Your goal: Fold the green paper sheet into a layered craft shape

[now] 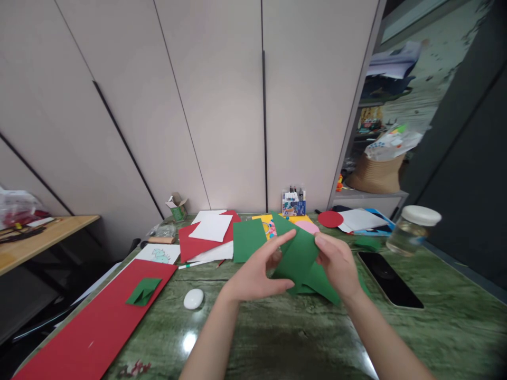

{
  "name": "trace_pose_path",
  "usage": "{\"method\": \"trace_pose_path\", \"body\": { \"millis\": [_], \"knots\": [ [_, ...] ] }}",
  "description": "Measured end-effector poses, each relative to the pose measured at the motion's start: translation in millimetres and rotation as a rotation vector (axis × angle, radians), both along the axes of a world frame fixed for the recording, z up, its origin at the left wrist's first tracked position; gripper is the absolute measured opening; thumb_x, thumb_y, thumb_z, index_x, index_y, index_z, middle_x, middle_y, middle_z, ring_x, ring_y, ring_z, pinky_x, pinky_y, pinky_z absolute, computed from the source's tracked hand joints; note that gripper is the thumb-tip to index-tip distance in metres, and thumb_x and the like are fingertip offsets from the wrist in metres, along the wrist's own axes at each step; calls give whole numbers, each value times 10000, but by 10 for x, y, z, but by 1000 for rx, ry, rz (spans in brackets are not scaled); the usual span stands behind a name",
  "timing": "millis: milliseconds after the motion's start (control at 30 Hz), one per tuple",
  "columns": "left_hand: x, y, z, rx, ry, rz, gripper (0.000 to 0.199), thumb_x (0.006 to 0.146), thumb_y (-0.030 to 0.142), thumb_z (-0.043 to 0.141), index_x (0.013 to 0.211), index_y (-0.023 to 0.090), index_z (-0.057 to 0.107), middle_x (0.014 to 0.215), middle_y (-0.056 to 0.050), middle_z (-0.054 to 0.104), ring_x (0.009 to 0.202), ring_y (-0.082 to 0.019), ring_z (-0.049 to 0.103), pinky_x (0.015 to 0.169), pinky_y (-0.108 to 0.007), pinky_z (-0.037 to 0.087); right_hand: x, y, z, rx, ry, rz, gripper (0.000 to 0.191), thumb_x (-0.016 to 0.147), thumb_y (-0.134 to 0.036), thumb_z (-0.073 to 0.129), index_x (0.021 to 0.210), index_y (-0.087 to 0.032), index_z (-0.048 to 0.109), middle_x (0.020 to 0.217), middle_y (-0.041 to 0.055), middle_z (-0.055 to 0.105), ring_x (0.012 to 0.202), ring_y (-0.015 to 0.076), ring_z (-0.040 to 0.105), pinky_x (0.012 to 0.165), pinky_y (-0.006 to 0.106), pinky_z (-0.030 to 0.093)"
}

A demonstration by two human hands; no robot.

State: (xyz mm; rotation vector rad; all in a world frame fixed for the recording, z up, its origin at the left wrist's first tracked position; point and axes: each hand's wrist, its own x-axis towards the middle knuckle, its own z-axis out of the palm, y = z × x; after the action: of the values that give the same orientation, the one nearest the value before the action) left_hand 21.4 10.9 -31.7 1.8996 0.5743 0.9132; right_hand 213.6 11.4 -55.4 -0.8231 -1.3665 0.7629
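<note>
A folded piece of green paper [300, 256] is held up above the table between my hands, its flaps pointing several ways. My left hand [253, 269] grips its left side, the index finger along the upper part and the thumb lower down; the other fingers are partly hidden. With thumb and fingers, my right hand [336, 261] pinches the paper's upper right edge. More green paper shows under and behind the held piece, and I cannot tell whether it is joined. A flat green sheet [247, 240] lies just left of it.
Left on the green table [261, 338] lies a long red sheet [99, 322] bearing a small folded green paper [143, 292]. Nearby is a white oval object [194, 299]. A phone [390, 279] and lidded jar [414, 232] are at right; a pen box [293, 203] stands behind.
</note>
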Motion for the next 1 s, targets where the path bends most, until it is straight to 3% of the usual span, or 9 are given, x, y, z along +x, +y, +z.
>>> {"method": "trace_pose_path", "body": {
  "millis": [67, 167, 267, 333, 467, 667, 833, 1000],
  "knots": [
    [-9, 7, -2, -23, -21, -4, 862, 657, 96, 698, 1396, 313, 311, 944, -51, 542, 753, -167, 505, 677, -326, 476, 7, -9, 6, -1, -23, -5, 400, 896, -324, 452, 525, -185, 398, 513, -37, 368, 493, 109, 340, 478, 269, 257],
    [-16, 19, 8, -59, -91, -20, 841, 648, 93, 709, 1377, 315, 353, 1053, -72, 526, 834, -188, 534, 752, -355, 475, 17, -22, 26, 1, -76, -13, 396, 893, -325, 450, 525, -185, 406, 507, -37, 362, 488, 108, 335, 467, 267, 254],
    [-1, 30, 20, -152, -232, -42, 764, 678, 134, 709, 1356, 292, 394, 1171, -99, 521, 918, -213, 553, 813, -377, 461, 15, -35, 54, 2, -127, -18, 397, 890, -325, 444, 521, -187, 396, 497, -39, 360, 476, 105, 329, 456, 265, 251],
    [26, 32, 18, -235, -350, -42, 668, 715, 168, 694, 1324, 269, 440, 1136, -97, 573, 938, -215, 566, 838, -378, 450, 5, -44, 72, 24, -169, -31, 404, 890, -323, 435, 513, -188, 379, 489, -38, 364, 469, 104, 333, 453, 263, 253],
    [93, 13, 12, -363, -508, 57, 522, 723, 184, 700, 1220, 227, 547, 995, -80, 664, 905, -208, 604, 789, -335, 467, -11, -62, 98, 84, -271, -87, 403, 882, -312, 439, 506, -189, 362, 483, -38, 376, 462, 99, 350, 458, 255, 267],
    [113, 0, 49, -418, -524, 124, 468, 674, 173, 733, 1125, 215, 615, 1128, -88, 641, 958, -220, 604, 794, -322, 473, -2, -66, 106, 116, -339, -109, 409, 883, -313, 432, 502, -190, 350, 486, -39, 382, 460, 97, 368, 465, 245, 286],
    [89, -1, 68, -446, -460, 146, 625, 666, 185, 742, 1251, 207, 524, 878, -54, 687, 775, -173, 619, 651, -259, 479, -12, -65, 106, 113, -353, -103, 417, 884, -331, 424, 498, -191, 356, 480, -38, 375, 455, 100, 368, 460, 247, 284],
    [101, -28, 67, -501, -449, 127, 784, 640, 136, 755, 1339, 206, 409, 886, -68, 696, 759, -180, 640, 642, -269, 511, -21, -70, 111, 92, -350, -99, 430, 882, -364, 427, 493, -191, 362, 476, -33, 387, 453, 104, 371, 465, 253, 286]
  ]
}}
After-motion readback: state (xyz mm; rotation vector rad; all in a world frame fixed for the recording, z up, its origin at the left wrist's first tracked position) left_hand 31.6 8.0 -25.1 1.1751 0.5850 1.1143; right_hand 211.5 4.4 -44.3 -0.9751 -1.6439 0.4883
